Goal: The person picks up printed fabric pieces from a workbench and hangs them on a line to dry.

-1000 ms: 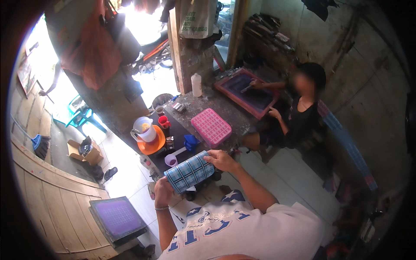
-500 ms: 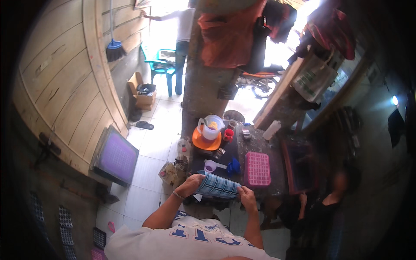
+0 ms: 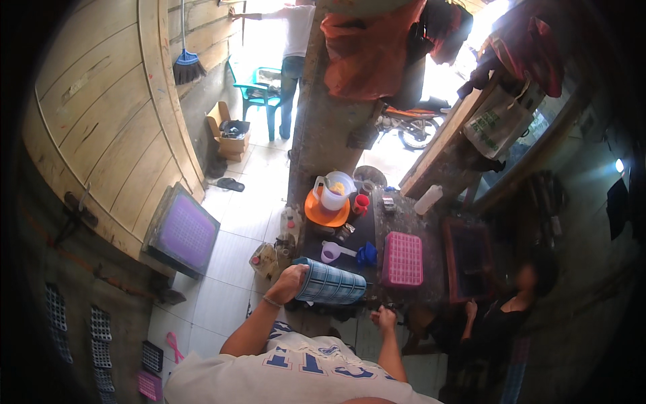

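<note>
- The left hand [image 3: 288, 283] has its fingers clamped on the left end of a blue plaid roll [image 3: 333, 283]
- The roll is held at the near edge of the table [image 3: 434, 246], its right end slightly lower than its left
- The right hand [image 3: 385, 318] is near the roll's right end but apart from it; whether its fingers are together or apart, I cannot tell
- Just beyond the roll lie a purple scoop [image 3: 330, 252] and a blue object [image 3: 367, 254], close together
- Right of these sits a pink box [image 3: 404, 259]
- Farther back, a pitcher [image 3: 340, 185] stands on an orange plate [image 3: 313, 210], beside a red cup [image 3: 361, 203]
- At the right, a co-worker [image 3: 515, 308] sits by a dark frame [image 3: 468, 252]
</note>
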`<state>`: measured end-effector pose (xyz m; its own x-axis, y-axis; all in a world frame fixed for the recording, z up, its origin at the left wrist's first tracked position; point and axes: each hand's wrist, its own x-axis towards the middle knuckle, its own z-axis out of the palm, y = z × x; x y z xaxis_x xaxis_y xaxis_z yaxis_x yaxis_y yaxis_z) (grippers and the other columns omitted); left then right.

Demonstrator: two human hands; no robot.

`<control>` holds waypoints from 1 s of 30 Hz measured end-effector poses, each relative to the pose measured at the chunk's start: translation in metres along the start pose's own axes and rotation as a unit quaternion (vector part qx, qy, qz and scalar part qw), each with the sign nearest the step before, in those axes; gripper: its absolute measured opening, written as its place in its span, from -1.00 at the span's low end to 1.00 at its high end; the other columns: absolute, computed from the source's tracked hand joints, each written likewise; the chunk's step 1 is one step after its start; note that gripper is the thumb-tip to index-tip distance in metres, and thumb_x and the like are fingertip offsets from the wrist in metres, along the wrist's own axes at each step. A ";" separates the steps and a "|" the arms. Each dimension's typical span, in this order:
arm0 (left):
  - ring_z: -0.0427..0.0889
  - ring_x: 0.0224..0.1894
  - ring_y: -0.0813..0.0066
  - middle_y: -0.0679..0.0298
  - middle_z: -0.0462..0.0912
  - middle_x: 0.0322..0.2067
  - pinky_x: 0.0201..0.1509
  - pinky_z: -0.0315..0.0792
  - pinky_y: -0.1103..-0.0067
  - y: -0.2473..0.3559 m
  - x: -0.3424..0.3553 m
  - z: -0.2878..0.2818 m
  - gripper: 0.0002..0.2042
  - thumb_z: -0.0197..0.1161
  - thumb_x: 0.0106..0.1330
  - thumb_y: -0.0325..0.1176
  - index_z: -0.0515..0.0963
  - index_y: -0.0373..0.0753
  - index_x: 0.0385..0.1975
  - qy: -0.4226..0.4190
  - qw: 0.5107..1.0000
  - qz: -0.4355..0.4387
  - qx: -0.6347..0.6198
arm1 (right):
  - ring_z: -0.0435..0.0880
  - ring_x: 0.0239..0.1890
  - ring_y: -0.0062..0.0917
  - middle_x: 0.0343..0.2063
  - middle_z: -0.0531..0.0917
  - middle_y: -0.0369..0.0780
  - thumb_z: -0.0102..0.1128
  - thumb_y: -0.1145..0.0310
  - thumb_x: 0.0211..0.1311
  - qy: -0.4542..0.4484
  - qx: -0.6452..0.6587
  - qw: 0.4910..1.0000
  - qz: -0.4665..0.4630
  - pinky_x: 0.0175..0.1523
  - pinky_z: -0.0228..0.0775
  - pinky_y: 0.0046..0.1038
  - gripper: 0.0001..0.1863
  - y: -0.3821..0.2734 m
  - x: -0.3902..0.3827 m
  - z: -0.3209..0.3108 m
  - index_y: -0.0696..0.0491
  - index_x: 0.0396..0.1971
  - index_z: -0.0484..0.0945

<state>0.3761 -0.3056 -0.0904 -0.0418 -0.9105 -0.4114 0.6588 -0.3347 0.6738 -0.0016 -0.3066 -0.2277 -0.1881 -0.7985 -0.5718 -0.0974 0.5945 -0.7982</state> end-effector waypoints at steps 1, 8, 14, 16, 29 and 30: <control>0.43 -0.48 0.63 0.42 0.45 -0.52 -0.40 0.39 0.61 0.001 -0.003 -0.001 -0.83 -0.03 0.33 -0.30 0.45 -0.20 -0.44 0.003 1.000 0.004 -0.016 | 0.66 -0.47 -0.29 -0.39 0.63 -0.05 -0.03 0.22 0.26 0.014 0.035 0.998 0.046 -0.37 0.51 -0.32 -0.66 0.037 0.003 -0.009 0.20 -0.16 0.40; 0.57 -0.31 0.59 0.35 0.58 -0.38 -0.17 0.47 0.58 0.018 -0.016 -0.015 -0.89 0.00 0.30 -0.35 0.45 -0.19 -0.34 0.024 0.995 0.071 -0.072 | 0.65 -0.50 -0.28 -0.45 0.65 -0.05 -0.12 0.18 0.23 0.140 -0.012 0.943 0.301 -0.44 0.48 -0.28 -0.60 0.236 -0.055 -0.057 0.25 -0.18 0.43; 0.56 -0.19 0.49 0.27 0.57 -0.26 -0.03 0.44 0.49 0.017 -0.014 0.012 -0.79 -0.10 0.32 -0.33 0.42 -0.27 -0.18 0.018 0.998 0.034 -0.041 | 0.63 -0.56 -0.41 -0.50 0.66 -0.12 0.03 0.24 0.17 0.185 0.103 0.926 0.313 -0.49 0.45 -0.38 -0.68 0.240 -0.090 -0.064 0.23 -0.35 0.55; 0.56 -0.18 0.46 0.24 0.57 -0.24 -0.03 0.44 0.48 0.012 -0.011 0.029 -0.75 -0.13 0.33 -0.31 0.41 -0.30 -0.17 0.016 0.999 0.025 -0.018 | 0.63 -0.59 -0.49 -0.45 0.65 -0.14 0.05 0.26 0.18 0.198 0.149 0.932 0.263 -0.53 0.43 -0.46 -0.68 0.213 -0.084 -0.066 0.24 -0.24 0.50; 0.54 -0.20 0.50 0.30 0.57 -0.27 -0.01 0.38 0.54 -0.001 0.000 0.123 -0.76 -0.12 0.34 -0.27 0.44 -0.27 -0.24 0.006 0.989 0.088 0.122 | 0.52 -0.64 -0.47 -0.51 0.62 -0.10 -0.15 0.05 0.25 0.148 0.127 0.950 0.245 -0.65 0.25 -0.43 -0.52 0.185 -0.026 -0.110 0.22 -0.41 0.53; 0.54 -0.23 0.51 0.32 0.56 -0.31 -0.01 0.38 0.55 -0.001 0.001 0.120 -0.77 -0.11 0.35 -0.27 0.45 -0.26 -0.27 0.021 0.977 0.142 0.156 | 0.54 -0.59 -0.39 -0.51 0.61 -0.08 -0.18 0.06 0.26 0.122 0.111 0.953 0.255 -0.59 0.29 -0.39 -0.52 0.191 -0.017 -0.117 0.22 -0.36 0.53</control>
<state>0.2855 -0.3357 -0.0181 0.1454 -0.9686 -0.2017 0.3783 -0.1339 0.9160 -0.1310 -0.1683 -0.3482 -0.3801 -0.3491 -0.8565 0.2717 0.8430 -0.4642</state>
